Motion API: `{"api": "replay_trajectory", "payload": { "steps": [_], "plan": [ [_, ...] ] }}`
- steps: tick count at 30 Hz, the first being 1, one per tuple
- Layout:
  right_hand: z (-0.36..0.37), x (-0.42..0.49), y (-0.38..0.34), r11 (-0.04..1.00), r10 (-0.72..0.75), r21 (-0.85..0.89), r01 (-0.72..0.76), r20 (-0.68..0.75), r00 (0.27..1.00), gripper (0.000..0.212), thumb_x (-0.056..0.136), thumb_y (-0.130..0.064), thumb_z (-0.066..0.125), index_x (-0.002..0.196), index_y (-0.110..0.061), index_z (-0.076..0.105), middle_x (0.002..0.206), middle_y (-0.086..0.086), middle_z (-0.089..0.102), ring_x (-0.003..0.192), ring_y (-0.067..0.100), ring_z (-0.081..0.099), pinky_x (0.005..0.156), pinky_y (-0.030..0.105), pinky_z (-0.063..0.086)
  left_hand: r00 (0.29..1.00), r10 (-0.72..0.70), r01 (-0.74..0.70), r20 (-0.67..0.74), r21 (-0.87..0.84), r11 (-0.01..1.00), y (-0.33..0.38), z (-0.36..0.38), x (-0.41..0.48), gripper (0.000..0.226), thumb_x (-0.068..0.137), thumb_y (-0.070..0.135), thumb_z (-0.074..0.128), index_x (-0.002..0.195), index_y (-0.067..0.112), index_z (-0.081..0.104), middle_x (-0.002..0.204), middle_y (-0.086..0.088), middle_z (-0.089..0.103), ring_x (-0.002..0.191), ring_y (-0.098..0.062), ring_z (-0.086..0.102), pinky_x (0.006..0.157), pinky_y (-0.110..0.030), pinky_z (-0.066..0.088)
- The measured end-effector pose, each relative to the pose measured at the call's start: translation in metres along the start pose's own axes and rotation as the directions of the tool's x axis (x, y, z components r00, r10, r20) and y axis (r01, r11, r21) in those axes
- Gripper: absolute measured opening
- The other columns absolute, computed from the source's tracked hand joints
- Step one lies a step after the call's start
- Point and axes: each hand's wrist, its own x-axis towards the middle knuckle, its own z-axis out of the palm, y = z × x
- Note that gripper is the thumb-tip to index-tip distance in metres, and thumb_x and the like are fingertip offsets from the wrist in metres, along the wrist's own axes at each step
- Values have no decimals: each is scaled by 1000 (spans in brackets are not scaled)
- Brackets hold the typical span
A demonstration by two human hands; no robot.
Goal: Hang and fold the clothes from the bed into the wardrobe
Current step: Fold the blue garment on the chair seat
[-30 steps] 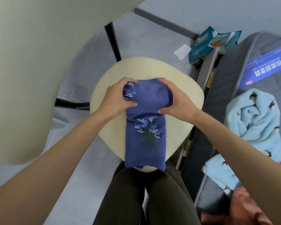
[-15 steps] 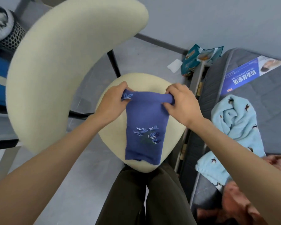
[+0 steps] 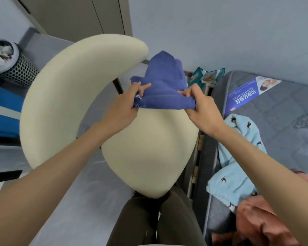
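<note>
A folded dark blue garment (image 3: 164, 86) with leaf embroidery is lifted above the far edge of the cream chair seat (image 3: 149, 153). My left hand (image 3: 126, 103) pinches its left end and my right hand (image 3: 201, 105) grips its right end, with the cloth flipped up and away from me. On the grey bed (image 3: 274, 121) at the right lie a light blue patterned garment (image 3: 238, 157) and a pink-orange garment (image 3: 263, 222). Beige wardrobe doors (image 3: 89, 16) stand at the top left.
The chair's curved cream backrest (image 3: 66, 96) rises at the left. A mesh bin (image 3: 12, 66) with white contents stands far left beside something blue (image 3: 2, 112). Teal packets (image 3: 206, 77) lie on the floor by the wall. A blue printed label (image 3: 247, 93) sits on the mattress.
Both hands have lifted the blue garment off the chair seat and flipped its hanging part up and away. The view has tilted upward, showing the wardrobe doors.
</note>
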Motion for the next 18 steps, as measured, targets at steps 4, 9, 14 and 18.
{"api": "replay_trajectory", "payload": {
  "steps": [4,9,14,18],
  "plan": [
    [30,-37,31,994,111,-35,-108,135,985,23,89,-3,56,88,-13,36,85,3,64,75,23,62,60,35,40,961,-183,192,206,-26,981,-29,33,-40,28,86,-15,41,86,11,32,131,10,50,131,8,36,89,-4,34],
    [74,-97,71,916,390,-101,-389,454,801,24,88,-7,60,87,-17,38,73,-2,50,68,21,48,54,17,34,752,-444,438,488,134,889,-58,74,-99,15,93,8,53,89,19,44,89,2,59,80,-18,53,60,-15,35],
    [100,-129,94,771,566,-22,-636,481,670,16,91,-20,61,92,-24,46,89,-5,57,85,18,56,68,27,45,652,-598,655,466,52,754,-67,100,-125,21,91,7,57,92,24,44,81,11,52,70,0,50,55,-3,37],
    [121,-131,109,602,716,42,-798,413,562,35,95,-28,57,124,-11,49,118,5,60,106,23,59,92,39,49,553,-756,831,350,-166,531,-77,119,-123,18,96,15,53,114,20,51,94,8,60,77,1,58,58,-5,43]
  ]
}}
